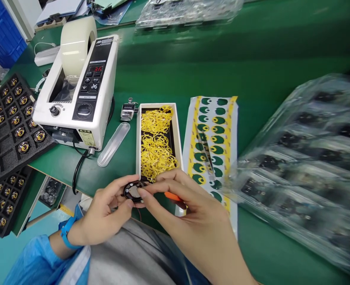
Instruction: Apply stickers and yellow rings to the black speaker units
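Observation:
Just in front of the yellow rings, my left hand is closed around the edge of a small round black part with a greyish disc in its middle. A thin red wire hangs below this part. My right hand reaches in from the right, thumb and index finger pinched together at the part's right side. Whatever lies between those fingertips is hidden. Under its curled fingers shows an orange-handled tool, mostly covered. Beyond both hands stands a white tray holding tangled yellow rings.
A tape dispenser stands left of a tally counter and a clear plastic strip. Tweezers lie on a sticker sheet. Clear blister trays are at right. Black foam trays of round parts are at left.

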`<state>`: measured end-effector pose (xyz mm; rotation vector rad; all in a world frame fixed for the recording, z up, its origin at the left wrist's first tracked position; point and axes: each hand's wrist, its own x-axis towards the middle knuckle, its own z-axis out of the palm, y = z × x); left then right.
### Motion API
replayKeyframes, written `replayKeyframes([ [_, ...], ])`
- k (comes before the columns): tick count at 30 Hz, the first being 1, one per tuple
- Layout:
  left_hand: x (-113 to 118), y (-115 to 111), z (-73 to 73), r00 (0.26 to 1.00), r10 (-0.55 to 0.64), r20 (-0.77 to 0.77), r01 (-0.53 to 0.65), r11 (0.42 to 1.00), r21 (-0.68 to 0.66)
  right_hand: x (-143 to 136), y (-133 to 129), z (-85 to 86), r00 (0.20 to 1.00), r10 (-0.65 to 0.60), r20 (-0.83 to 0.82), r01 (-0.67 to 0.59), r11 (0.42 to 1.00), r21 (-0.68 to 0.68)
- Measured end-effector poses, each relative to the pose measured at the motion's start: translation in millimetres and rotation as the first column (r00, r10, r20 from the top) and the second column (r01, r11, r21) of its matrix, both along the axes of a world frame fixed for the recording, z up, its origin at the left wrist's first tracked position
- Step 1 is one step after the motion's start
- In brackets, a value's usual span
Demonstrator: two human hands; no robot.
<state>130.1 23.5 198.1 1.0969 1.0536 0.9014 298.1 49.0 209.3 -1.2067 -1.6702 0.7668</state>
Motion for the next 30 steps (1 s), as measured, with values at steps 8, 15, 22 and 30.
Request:
replayKeyframes([
  [8,16,9,-0.1,0.976,0.218,0.024,-0.218,0.976,0.006,-8,-11,-3.7,0.984,-0.118,0.136,0.096,0.983,0.157],
  [15,16,9,-1.6,0.963,0.266,-0.047,-0.265,0.964,0.034,-6,-5,-7.4,0.993,0.001,0.12,-0.011,0.997,0.076],
  [22,-2,21,3.8,0.925,0.051,-0.377,0.005,0.989,0.147,-5,3,-8.1,0.982,0.034,0.185,-0.044,0.998,0.053],
  [30,5,22,9.3,0.989,0.094,-0.11,-0.109,0.985,-0.132,1,14,-3.2,0.986,0.163,0.046,-0.151,0.969,-0.197],
])
